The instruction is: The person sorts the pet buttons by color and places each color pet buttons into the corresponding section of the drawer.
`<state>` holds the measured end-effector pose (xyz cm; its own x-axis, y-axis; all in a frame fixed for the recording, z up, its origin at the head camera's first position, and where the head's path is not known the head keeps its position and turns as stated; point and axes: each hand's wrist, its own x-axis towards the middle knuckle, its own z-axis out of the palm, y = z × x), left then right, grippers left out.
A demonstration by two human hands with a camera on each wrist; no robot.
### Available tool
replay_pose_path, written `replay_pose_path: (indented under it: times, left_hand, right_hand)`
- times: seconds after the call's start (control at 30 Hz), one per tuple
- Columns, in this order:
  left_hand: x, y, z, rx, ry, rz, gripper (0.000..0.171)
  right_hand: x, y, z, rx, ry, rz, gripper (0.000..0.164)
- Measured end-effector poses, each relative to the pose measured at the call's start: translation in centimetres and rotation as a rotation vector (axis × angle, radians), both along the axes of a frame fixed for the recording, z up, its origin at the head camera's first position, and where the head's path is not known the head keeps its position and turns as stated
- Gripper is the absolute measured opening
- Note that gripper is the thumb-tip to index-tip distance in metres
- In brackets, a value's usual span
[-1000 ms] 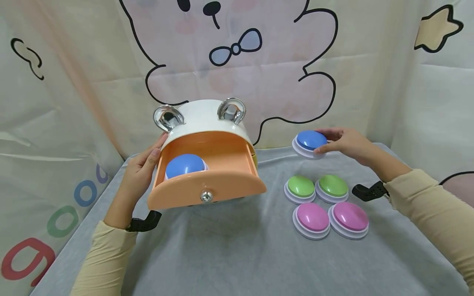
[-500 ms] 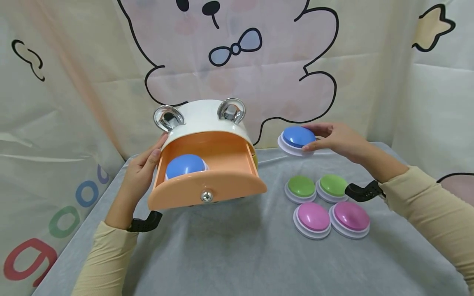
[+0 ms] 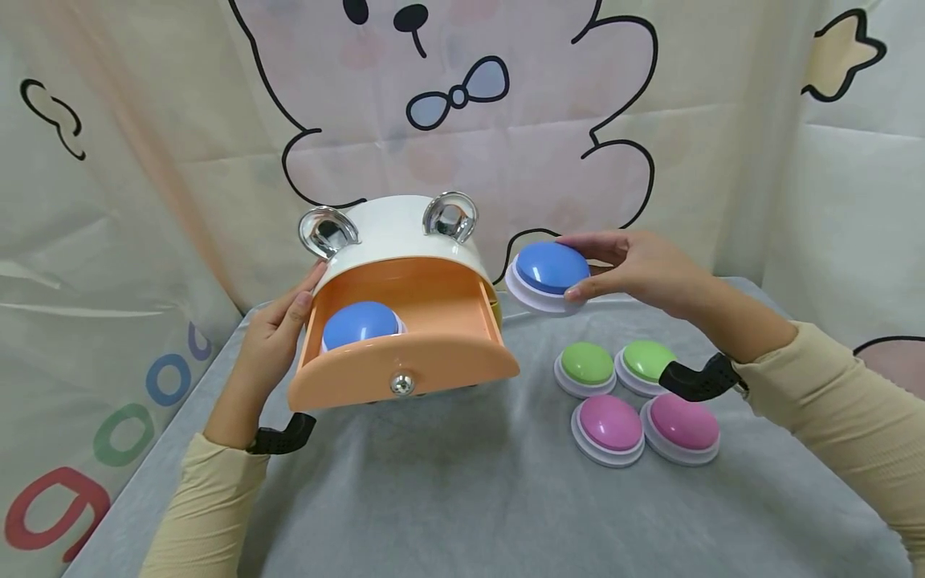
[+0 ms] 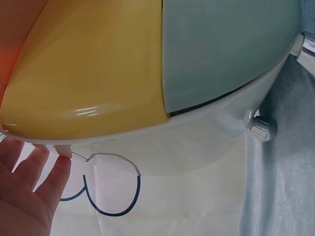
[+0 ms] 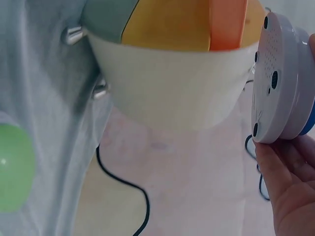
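My right hand point(image 3: 636, 269) grips a blue push button with a white base point(image 3: 551, 269), raised beside the right side of a small drawer cabinet point(image 3: 405, 229). In the right wrist view the button's white underside point(image 5: 270, 78) shows speaker holes and dark feet. The cabinet is white and rounded, with silver ears. Its orange top drawer point(image 3: 405, 365) is pulled out, and another blue button point(image 3: 361, 323) sits in its left part. My left hand point(image 3: 270, 345) holds the cabinet's left side. In the left wrist view, yellow point(image 4: 93, 73) and green drawers point(image 4: 226, 49) lie beside those fingers.
Two green buttons point(image 3: 587, 365) and two pink buttons point(image 3: 612, 425) stand in two rows on the grey cloth point(image 3: 448, 498), below my right forearm. A printed curtain point(image 3: 549, 177) hangs right behind the table.
My right hand has carried the blue button leftward, from above the green buttons to close beside the cabinet. My left hand, the cabinet and the drawer have stayed put.
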<state>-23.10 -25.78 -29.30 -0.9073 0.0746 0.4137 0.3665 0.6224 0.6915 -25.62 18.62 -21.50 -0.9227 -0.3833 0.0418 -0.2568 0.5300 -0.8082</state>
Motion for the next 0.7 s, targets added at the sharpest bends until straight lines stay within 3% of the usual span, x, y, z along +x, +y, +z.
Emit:
replay_pose_path:
  times: [0.23, 0.7]
  left_hand:
    - [0.2, 0.0, 0.1, 0.018, 0.018, 0.0, 0.042]
    - [0.2, 0.1, 0.1, 0.028, 0.002, -0.009, 0.043]
  right_hand:
    - [1.3, -1.9, 0.8, -0.046, 0.015, 0.033, 0.066]
    - [2.1, -4.4, 1.6, -0.056, 0.04, 0.075, 0.063]
